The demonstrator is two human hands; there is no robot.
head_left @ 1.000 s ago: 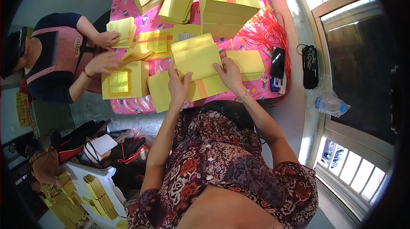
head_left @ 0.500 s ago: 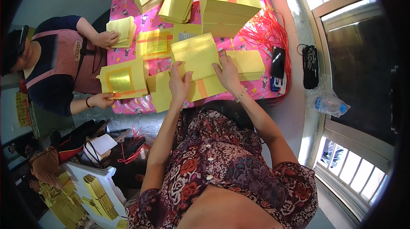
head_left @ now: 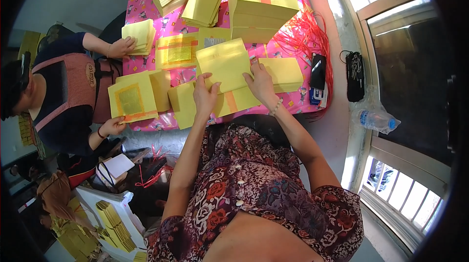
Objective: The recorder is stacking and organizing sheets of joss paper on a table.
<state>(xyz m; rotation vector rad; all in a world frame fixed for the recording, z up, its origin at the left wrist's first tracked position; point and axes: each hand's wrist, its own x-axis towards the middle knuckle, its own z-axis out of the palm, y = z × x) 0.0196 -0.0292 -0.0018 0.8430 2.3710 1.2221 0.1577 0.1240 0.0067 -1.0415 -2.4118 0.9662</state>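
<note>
A folded sheet of yellow paper [head_left: 222, 61], maybe with more layers under it, lies in front of me with its far end slightly raised. My left hand [head_left: 205, 97] holds its near left edge, thumb on top. At its right edge my right hand [head_left: 261, 83] grips the paper, fingers along the side. Beneath it is another yellow sheet with an orange stripe [head_left: 231, 101]. A stack of yellow paper [head_left: 284, 74] sits just right of my right hand. Another yellow sheet [head_left: 182, 106] lies left of my left hand.
At left, a co-worker's hand [head_left: 113, 126] holds a yellow sheet with a metallic square [head_left: 129, 100]; their other hand rests on a paper pile [head_left: 141, 37]. A tall paper stack [head_left: 256, 17] stands behind. Red strings [head_left: 312, 37], a black phone [head_left: 318, 71] and a bottle [head_left: 376, 121] are rightward.
The co-worker's foil-marked sheet has moved left and toward the near side, uncovering more yellow paper behind it. The co-worker's body has shifted too. My hands and my paper stay almost still.
</note>
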